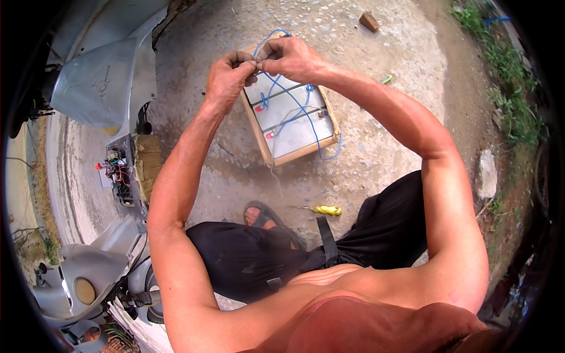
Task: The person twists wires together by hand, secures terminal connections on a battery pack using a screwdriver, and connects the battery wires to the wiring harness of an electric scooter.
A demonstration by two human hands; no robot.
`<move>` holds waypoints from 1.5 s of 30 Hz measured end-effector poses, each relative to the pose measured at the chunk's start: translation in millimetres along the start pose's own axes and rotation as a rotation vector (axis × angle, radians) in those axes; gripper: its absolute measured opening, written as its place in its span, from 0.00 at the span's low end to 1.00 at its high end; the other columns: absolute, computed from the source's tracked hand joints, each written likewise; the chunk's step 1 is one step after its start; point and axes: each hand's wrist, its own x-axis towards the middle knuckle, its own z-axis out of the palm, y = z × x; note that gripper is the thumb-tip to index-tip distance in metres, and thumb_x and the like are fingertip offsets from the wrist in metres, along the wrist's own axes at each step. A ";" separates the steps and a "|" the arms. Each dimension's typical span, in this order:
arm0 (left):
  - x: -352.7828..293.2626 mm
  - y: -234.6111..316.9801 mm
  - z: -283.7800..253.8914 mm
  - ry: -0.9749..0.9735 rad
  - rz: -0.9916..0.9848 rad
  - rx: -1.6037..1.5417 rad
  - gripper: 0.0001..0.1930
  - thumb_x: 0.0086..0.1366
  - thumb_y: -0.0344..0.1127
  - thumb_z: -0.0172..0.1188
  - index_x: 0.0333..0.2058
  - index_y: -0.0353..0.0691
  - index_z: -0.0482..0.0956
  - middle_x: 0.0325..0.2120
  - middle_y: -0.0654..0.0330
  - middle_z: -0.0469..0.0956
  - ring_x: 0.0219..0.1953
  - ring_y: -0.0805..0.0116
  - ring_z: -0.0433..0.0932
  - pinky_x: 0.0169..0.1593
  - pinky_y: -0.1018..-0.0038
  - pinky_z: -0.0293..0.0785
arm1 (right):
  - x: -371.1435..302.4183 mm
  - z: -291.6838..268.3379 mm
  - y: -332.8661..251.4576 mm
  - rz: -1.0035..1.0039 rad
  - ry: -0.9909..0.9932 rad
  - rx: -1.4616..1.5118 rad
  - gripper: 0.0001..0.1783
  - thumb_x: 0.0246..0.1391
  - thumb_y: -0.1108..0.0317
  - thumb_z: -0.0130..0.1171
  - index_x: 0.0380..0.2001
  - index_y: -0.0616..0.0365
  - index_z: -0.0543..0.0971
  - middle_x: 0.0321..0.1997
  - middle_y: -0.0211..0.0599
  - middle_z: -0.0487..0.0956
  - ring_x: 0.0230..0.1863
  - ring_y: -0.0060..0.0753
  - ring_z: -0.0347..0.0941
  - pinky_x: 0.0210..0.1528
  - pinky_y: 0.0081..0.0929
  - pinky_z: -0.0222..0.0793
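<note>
My left hand (226, 82) and my right hand (291, 60) meet over the far edge of an open cardboard box (256, 126). Both are closed, thumb and fingers pinching a thin blue wire (304, 109) at their meeting point; the exact spot they grip is too small to make out. From there the wire loops over the far side and runs down across the box. Several grey block batteries (291, 109) lie side by side inside, some with red terminal marks. Short blue wires join some terminals. My right hand hides the box's far end.
A yellow-handled screwdriver (325, 210) lies on the concrete near my sandalled foot (259, 216). To the left stand grey vehicle panels (97, 82) and an open unit with tangled wires (120, 173). A brown brick piece (369, 22) sits far off; weeds (509, 88) border the right.
</note>
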 end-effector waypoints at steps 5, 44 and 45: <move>6.5 10.2 8.5 -0.084 0.096 0.109 0.08 0.63 0.31 0.62 0.36 0.31 0.80 0.27 0.62 0.80 0.28 0.75 0.77 0.34 0.77 0.74 | -12.9 -19.0 -28.2 0.162 -0.004 -0.120 0.13 0.58 0.61 0.68 0.37 0.61 0.84 0.31 0.34 0.85 0.34 0.23 0.79 0.38 0.27 0.75; 11.2 -22.9 9.4 -0.131 -0.025 0.075 0.02 0.60 0.26 0.57 0.32 0.36 0.74 0.26 0.64 0.74 0.27 0.74 0.73 0.34 0.76 0.70 | -12.2 -1.6 13.0 0.240 -0.176 0.341 0.11 0.56 0.63 0.65 0.33 0.61 0.81 0.32 0.33 0.82 0.33 0.26 0.80 0.33 0.26 0.76; 12.6 -28.2 4.2 -0.167 -0.003 0.015 0.02 0.61 0.26 0.58 0.32 0.37 0.74 0.27 0.64 0.74 0.28 0.74 0.73 0.34 0.76 0.70 | -10.4 -0.8 15.2 0.246 -0.163 0.342 0.11 0.56 0.63 0.65 0.33 0.61 0.81 0.32 0.33 0.82 0.33 0.26 0.80 0.33 0.26 0.76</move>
